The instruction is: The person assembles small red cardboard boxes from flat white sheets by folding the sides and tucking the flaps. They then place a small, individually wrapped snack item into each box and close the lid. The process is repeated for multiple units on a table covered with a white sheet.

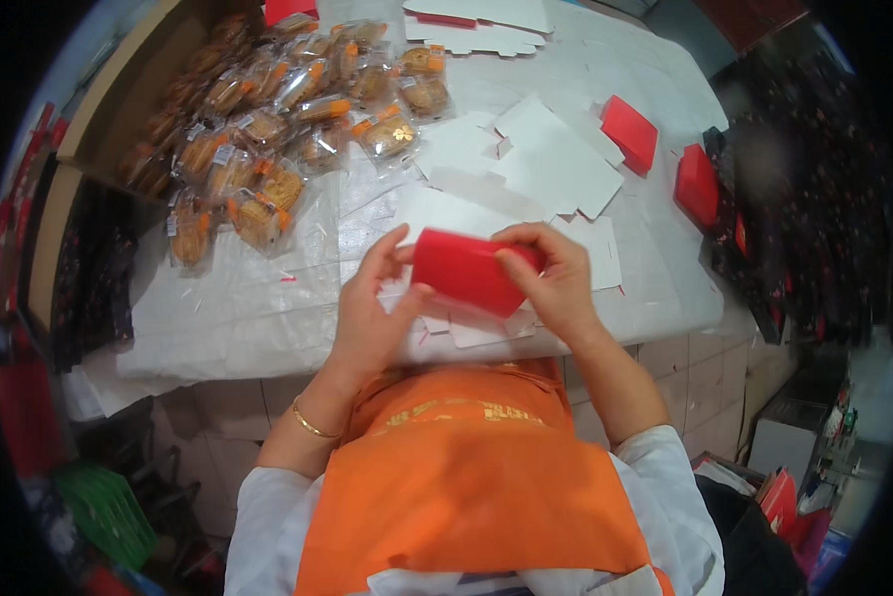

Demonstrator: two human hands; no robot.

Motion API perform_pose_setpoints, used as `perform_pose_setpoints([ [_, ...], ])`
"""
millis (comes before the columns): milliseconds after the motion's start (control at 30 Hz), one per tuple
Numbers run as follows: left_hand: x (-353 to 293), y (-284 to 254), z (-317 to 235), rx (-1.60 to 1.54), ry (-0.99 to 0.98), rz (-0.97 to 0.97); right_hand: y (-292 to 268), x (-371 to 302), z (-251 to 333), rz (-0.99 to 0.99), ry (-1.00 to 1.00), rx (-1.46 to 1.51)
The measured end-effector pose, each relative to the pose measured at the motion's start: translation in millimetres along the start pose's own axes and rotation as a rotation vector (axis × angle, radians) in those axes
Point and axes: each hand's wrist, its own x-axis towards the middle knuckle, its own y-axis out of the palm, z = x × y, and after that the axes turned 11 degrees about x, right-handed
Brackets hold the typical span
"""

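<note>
A small red paperboard box [471, 268] is held above the near edge of the table, a little blurred. My right hand [556, 283] grips its right end, thumb across the upper face and fingers bent over the far edge. Around the left end curves my left hand [372, 308], its thumb at the near corner and a fingertip against the side. Beneath and beyond the box lie flat white box blanks [551, 154], overlapping one another. Two more red boxes stand off to the right, one red box [630, 134] on the table and another red box [698, 186] by its edge.
Many clear-wrapped cookies or small cakes [262, 127] are piled at the far left beside a cardboard carton [103, 114]. More white blanks [476, 25] lie at the back. Dark patterned material [814, 199] borders the right side. A green plastic crate [106, 512] sits low at left.
</note>
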Motion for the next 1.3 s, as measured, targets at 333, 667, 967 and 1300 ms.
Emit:
perform_pose_setpoints([
  [333, -15.8, 10.4, -15.2, -0.439, -0.179, 0.116, -24.8, 33.9, -82.0, 0.039, -0.226, -0.791],
  [667, -40.3, 11.5, 7.2, -0.323, -0.305, 0.153, 3.8, 34.1, -69.5, 0.590, 0.254, -0.497],
  [967, -64.0, 0.9, 18.7, -0.560, -0.490, 0.027, 31.3, 38.0, -10.2, 1.001, 0.435, -0.323],
  [1300, -99.0, -34.5, 14.9, -0.533, -0.472, -0.161, 82.0, 43.2, -4.4, 1.021, 0.352, -0.126],
])
